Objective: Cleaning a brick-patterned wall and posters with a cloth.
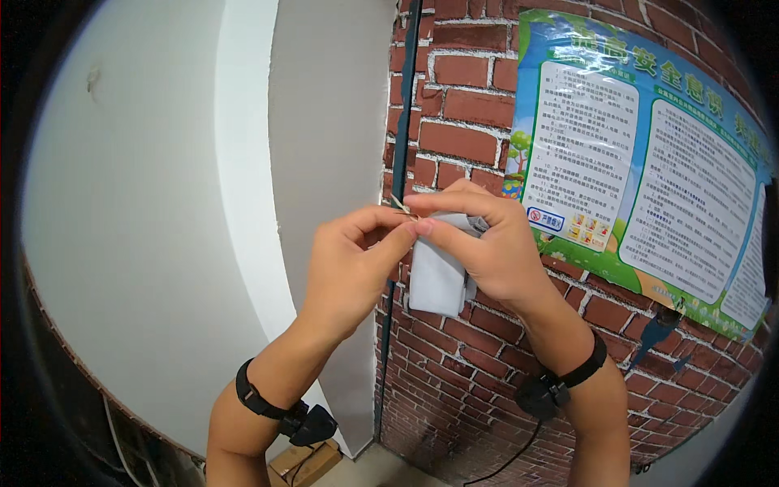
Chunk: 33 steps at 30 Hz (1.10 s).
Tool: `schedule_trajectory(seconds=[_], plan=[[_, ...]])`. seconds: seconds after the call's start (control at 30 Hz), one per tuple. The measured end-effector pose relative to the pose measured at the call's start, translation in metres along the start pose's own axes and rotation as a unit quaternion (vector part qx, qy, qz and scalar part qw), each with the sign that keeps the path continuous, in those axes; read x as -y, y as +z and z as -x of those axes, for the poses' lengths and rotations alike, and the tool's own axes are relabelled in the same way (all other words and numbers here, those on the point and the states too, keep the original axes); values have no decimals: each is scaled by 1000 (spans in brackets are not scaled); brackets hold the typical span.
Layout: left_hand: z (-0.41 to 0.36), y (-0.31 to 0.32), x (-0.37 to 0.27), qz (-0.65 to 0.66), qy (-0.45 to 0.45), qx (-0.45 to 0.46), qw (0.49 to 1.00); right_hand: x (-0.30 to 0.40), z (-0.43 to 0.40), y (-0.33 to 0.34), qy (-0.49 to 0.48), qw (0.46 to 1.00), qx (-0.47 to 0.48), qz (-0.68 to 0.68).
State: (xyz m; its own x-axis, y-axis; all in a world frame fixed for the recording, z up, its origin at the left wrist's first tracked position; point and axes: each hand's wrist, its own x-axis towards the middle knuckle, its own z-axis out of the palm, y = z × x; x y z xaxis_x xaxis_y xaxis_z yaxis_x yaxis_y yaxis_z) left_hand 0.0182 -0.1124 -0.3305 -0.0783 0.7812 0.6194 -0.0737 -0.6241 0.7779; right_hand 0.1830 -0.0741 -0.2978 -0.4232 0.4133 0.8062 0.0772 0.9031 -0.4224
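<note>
My left hand (356,262) and my right hand (496,243) meet fingertip to fingertip in front of the wall corner. Between their thumbs and forefingers they pinch a thin wire-like strand (398,204), pale at its tip, with fine brownish strands beside it. Its exact kind is too small to tell. A folded light grey cloth (437,277) hangs from my right hand, its upper end tucked behind the thumb and under the fingers. The left hand's lower fingers are curled and partly hidden.
Ahead is a brick-patterned wall (465,143) with a printed poster (578,158) bearing writing. A dark vertical strip (401,134) runs along the corner beside a grey wall (331,122). A cardboard box (307,465) lies on the floor; a black cable (511,459) hangs from the right wrist device (541,395).
</note>
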Motion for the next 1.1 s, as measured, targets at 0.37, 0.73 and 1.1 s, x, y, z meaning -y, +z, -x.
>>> schedule_trajectory(seconds=[0.37, 0.73, 1.1], plan=[[-2, -22, 12, -49, -30, 97, 994, -17, 18, 1, -29, 998, 41, 32], [12, -33, 25, 128, -111, 108, 980, -14, 38, 31, 215, 920, -4, -327], [13, -52, 40, 181, -130, 145, 964, -16, 39, 43, -18, 999, -28, 40]])
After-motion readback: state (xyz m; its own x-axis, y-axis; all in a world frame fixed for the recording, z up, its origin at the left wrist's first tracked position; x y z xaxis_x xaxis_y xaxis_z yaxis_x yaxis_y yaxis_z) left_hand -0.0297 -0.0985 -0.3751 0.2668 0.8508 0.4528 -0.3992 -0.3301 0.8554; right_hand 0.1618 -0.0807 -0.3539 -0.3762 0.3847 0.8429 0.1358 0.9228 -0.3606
